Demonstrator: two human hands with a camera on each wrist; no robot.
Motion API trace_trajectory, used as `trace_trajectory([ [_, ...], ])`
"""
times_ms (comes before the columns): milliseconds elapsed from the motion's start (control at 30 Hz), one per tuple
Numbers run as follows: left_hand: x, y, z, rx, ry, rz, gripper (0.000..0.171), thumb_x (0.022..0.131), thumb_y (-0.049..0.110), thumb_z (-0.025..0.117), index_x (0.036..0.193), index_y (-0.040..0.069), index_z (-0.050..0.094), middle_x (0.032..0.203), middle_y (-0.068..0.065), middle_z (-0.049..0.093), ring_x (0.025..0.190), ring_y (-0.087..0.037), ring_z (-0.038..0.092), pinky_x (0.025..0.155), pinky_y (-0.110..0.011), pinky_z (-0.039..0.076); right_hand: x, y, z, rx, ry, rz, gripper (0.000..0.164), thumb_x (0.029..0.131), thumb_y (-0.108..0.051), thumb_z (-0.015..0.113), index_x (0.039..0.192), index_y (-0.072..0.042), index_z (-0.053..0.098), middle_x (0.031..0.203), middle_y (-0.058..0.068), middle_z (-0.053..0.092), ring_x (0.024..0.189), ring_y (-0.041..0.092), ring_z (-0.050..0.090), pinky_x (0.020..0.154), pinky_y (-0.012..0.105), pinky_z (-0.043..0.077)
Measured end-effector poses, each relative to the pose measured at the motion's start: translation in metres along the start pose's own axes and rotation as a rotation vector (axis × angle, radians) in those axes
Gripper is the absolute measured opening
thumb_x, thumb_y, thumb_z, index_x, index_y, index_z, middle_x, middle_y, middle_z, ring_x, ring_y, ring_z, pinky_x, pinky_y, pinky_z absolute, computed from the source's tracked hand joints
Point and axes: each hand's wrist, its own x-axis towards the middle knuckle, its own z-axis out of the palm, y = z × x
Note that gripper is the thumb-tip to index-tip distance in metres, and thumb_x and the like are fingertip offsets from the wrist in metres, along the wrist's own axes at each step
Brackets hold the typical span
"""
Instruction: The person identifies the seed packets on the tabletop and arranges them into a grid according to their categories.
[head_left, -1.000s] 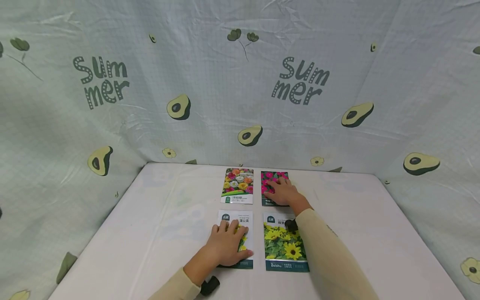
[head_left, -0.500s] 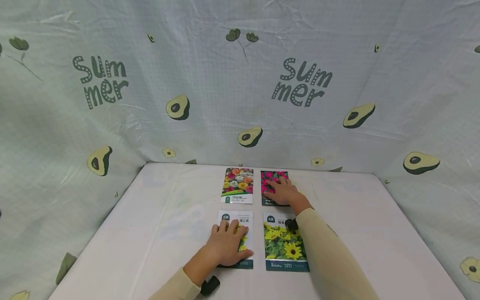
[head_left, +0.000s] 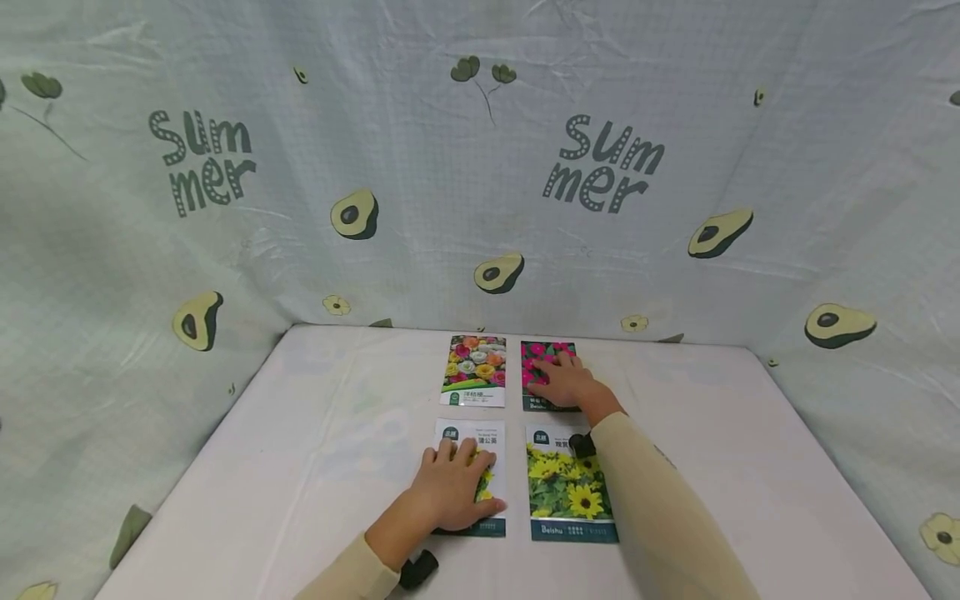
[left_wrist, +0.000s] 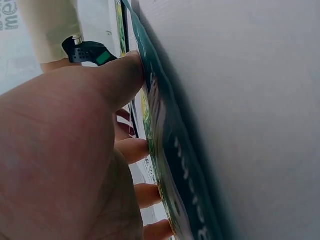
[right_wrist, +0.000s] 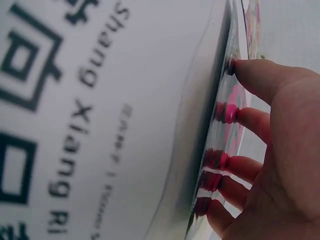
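Observation:
Four... several flower-picture seed packets lie flat in two rows. My left hand rests spread on the front left packet, white with yellow flowers and a dark green lower band. In the left wrist view its thumb and fingertips press on that packet's face, and the green band runs along the near edge. My right hand reaches to the back right packet, printed with pink flowers. In the right wrist view the spread fingertips touch its shiny surface. Palm and fingers hide part of each touched packet.
The front right packet, with yellow flowers, lies partly under the right forearm in the head view. A packet with multicoloured blooms lies back left. A pale cloth covers the table; an avocado-print curtain stands behind and at both sides.

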Motion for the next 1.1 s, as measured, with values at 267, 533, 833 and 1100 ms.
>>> trace_trajectory([
  [267,-0.005,0.003,-0.01,-0.01,-0.005,0.001,0.073,0.089,0.073,0.06,0.147,0.029,0.052,0.139,-0.005,0.047,0.116,-0.032,0.042,0.09,-0.049,0.036,0.0,-0.002,0.0,-0.019,0.05,-0.043,0.067,0.101,-0.052,0.058,0.159,-0.024,0.04,0.163,0.02,0.027,0.15,0.045,0.025,0.116,0.063,0.032],
  [533,-0.001,0.0,-0.017,-0.041,-0.001,0.024,0.066,0.089,0.066,0.066,0.142,0.028,0.056,0.133,-0.007,0.049,0.11,-0.03,0.041,0.086,-0.047,0.036,0.0,-0.004,-0.005,-0.034,0.048,-0.036,0.068,0.1,-0.05,0.062,0.157,-0.019,0.043,0.167,0.022,0.023,0.154,0.046,0.021,0.117,0.063,0.032],
  [833,-0.001,-0.012,-0.029,-0.126,0.007,0.078,0.05,0.091,0.056,0.071,0.132,0.027,0.064,0.122,-0.004,0.052,0.104,-0.023,0.043,0.083,-0.042,0.04,0.001,-0.004,0.001,-0.086,0.12,-0.081,0.065,0.098,-0.049,0.065,0.152,-0.015,0.05,0.162,0.023,0.035,0.15,0.047,0.031,0.115,0.059,0.037],
  [1100,0.007,-0.036,-0.043,-0.241,0.077,0.052,0.043,0.095,0.047,0.07,0.128,0.019,0.066,0.123,-0.006,0.058,0.106,-0.022,0.053,0.094,-0.046,0.052,-0.003,0.003,0.004,-0.063,0.136,-0.131,0.062,0.099,-0.046,0.064,0.152,-0.015,0.051,0.159,0.021,0.039,0.148,0.043,0.035,0.117,0.056,0.037],
])
